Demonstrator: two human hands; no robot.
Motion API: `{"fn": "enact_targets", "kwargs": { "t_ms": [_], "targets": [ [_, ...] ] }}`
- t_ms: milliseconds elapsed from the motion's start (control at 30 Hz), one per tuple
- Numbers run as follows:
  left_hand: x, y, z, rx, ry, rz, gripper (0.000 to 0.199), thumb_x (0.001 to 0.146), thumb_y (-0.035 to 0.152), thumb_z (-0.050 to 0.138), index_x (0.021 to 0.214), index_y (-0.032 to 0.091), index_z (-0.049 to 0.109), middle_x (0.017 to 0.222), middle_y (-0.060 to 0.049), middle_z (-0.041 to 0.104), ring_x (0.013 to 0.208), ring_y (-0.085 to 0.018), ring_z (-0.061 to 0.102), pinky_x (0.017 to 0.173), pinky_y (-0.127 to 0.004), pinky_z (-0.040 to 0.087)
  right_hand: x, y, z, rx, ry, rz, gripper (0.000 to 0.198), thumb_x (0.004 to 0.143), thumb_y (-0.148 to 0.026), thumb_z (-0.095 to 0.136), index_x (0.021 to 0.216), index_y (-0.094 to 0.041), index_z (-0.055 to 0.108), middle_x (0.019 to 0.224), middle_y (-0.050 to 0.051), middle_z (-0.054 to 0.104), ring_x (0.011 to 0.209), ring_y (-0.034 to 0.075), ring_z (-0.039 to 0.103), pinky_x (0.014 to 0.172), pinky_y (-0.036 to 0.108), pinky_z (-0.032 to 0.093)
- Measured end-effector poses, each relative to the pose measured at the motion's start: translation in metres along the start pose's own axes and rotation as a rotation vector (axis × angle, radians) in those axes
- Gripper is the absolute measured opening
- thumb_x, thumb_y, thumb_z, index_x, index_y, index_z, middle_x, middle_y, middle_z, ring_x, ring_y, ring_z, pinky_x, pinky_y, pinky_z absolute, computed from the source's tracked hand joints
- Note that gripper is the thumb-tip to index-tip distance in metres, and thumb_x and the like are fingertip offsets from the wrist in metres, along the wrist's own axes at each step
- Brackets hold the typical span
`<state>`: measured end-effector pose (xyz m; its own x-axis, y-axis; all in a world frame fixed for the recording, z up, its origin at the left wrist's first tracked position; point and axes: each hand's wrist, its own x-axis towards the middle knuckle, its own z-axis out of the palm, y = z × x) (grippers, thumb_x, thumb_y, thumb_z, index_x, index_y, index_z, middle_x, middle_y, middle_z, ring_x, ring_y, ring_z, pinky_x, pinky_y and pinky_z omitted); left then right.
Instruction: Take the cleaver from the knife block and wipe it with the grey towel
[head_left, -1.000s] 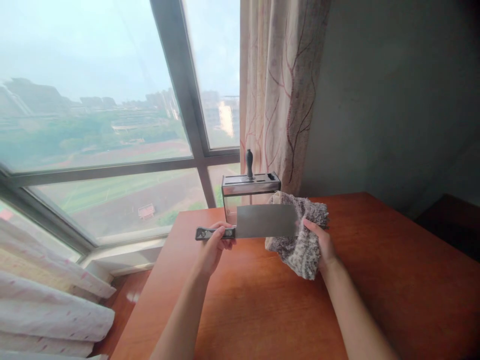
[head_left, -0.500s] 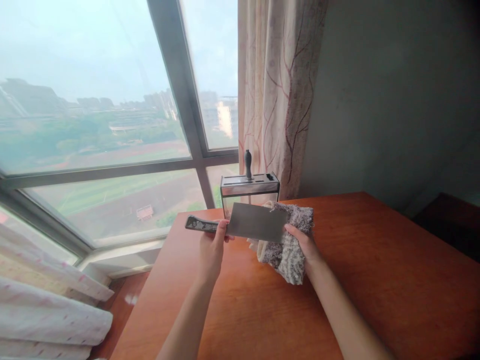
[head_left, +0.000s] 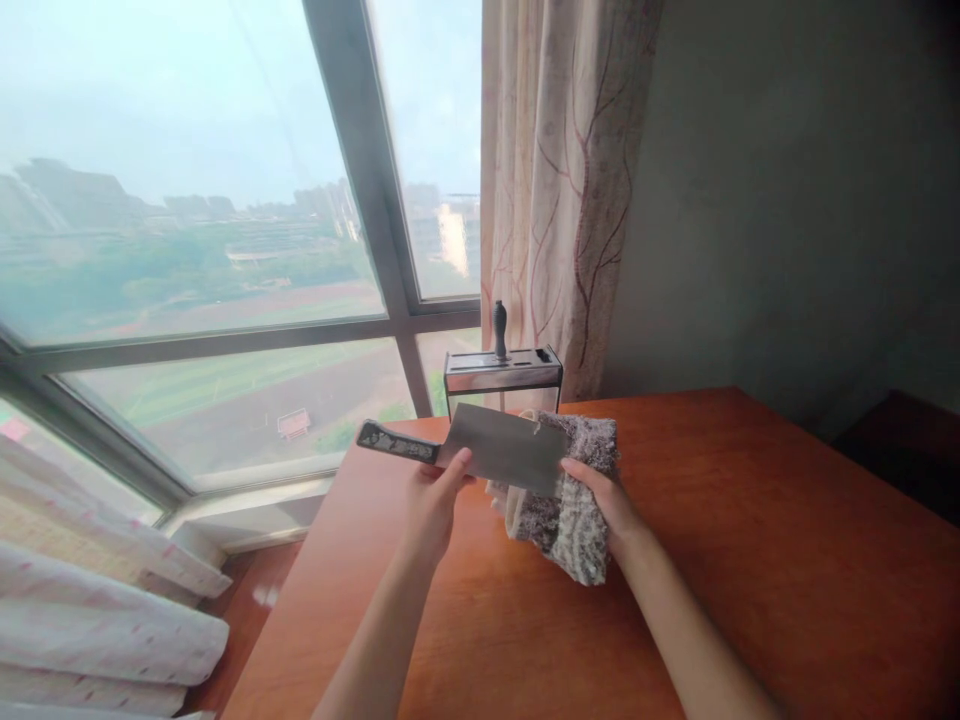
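A cleaver (head_left: 502, 450) with a broad grey blade and a dark, worn handle is held up over the table, its handle pointing left. My left hand (head_left: 439, 495) grips the blade's lower edge close to the handle, thumb on the near face. At the blade's right end, my right hand (head_left: 604, 500) pinches it through a fluffy grey and white cloth (head_left: 574, 535), with the thumb on the blade. Part of the cloth lies behind the blade, and its lower end hangs down. The fingers of my right hand are mostly hidden by the cloth.
Behind the cleaver stands a metal-framed knife block (head_left: 504, 372) with a dark-handled tool (head_left: 500, 330) upright in it. The wooden table (head_left: 750, 560) reaches to a large window (head_left: 225, 400) on the left. A patterned curtain (head_left: 562, 180) hangs behind the block.
My left hand has shifted from the handle end onto the blade. The cleaver has moved slightly left and tilts more, handle end higher. The cloth and right hand have moved a little left.
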<state>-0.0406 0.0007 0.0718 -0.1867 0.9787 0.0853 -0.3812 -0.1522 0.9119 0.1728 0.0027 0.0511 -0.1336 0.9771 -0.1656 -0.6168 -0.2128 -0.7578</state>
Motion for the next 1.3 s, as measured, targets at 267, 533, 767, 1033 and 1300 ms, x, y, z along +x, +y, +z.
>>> {"fn": "enact_targets", "kwargs": {
  "t_ms": [267, 533, 767, 1033, 1300],
  "targets": [
    [0.006, 0.009, -0.003, -0.059, 0.123, 0.211, 0.030, 0.078, 0.039, 0.067, 0.096, 0.015, 0.068, 0.084, -0.004, 0.069, 0.072, -0.015, 0.062, 0.063, -0.024, 0.047, -0.010, -0.008, 0.004, 0.071, -0.183, 0.291, 0.032, 0.078, -0.033, 0.060, 0.102, -0.014, 0.070, 0.088, 0.009, 0.076, 0.089, 0.029, 0.071, 0.082, 0.040, 0.055],
    [-0.004, 0.008, -0.003, 0.200, 0.115, 0.197, 0.036, 0.081, 0.047, 0.060, 0.093, 0.013, 0.068, 0.081, -0.005, 0.069, 0.074, -0.019, 0.062, 0.064, -0.026, 0.047, -0.006, -0.004, 0.002, 0.070, -0.100, 0.216, 0.033, 0.080, -0.039, 0.058, 0.096, -0.014, 0.072, 0.088, 0.009, 0.076, 0.088, 0.029, 0.070, 0.079, 0.040, 0.055],
    [-0.009, 0.007, 0.007, 0.337, 0.012, 0.175, 0.032, 0.081, 0.046, 0.060, 0.080, 0.014, 0.066, 0.072, -0.002, 0.065, 0.067, -0.016, 0.056, 0.060, -0.024, 0.043, -0.018, 0.013, 0.016, -0.065, -0.279, 0.291, 0.042, 0.081, -0.047, 0.063, 0.111, -0.018, 0.066, 0.090, 0.008, 0.075, 0.088, 0.028, 0.069, 0.081, 0.043, 0.051],
    [-0.003, 0.009, -0.003, 0.272, 0.077, 0.127, 0.034, 0.083, 0.046, 0.057, 0.089, 0.015, 0.066, 0.076, -0.002, 0.066, 0.066, -0.015, 0.056, 0.058, -0.023, 0.044, -0.010, 0.007, 0.012, 0.079, -0.346, 0.155, 0.060, 0.081, -0.069, 0.045, 0.112, -0.021, 0.064, 0.098, 0.008, 0.073, 0.100, 0.029, 0.064, 0.089, 0.044, 0.046],
    [-0.002, 0.008, -0.004, 0.222, 0.055, 0.124, 0.035, 0.081, 0.046, 0.060, 0.092, 0.013, 0.067, 0.080, -0.004, 0.069, 0.069, -0.017, 0.060, 0.062, -0.025, 0.046, -0.014, 0.020, 0.025, 0.026, -0.369, 0.079, 0.047, 0.069, -0.031, 0.075, 0.114, -0.024, 0.061, 0.103, 0.005, 0.069, 0.086, 0.022, 0.066, 0.075, 0.032, 0.049]
  ]
}}
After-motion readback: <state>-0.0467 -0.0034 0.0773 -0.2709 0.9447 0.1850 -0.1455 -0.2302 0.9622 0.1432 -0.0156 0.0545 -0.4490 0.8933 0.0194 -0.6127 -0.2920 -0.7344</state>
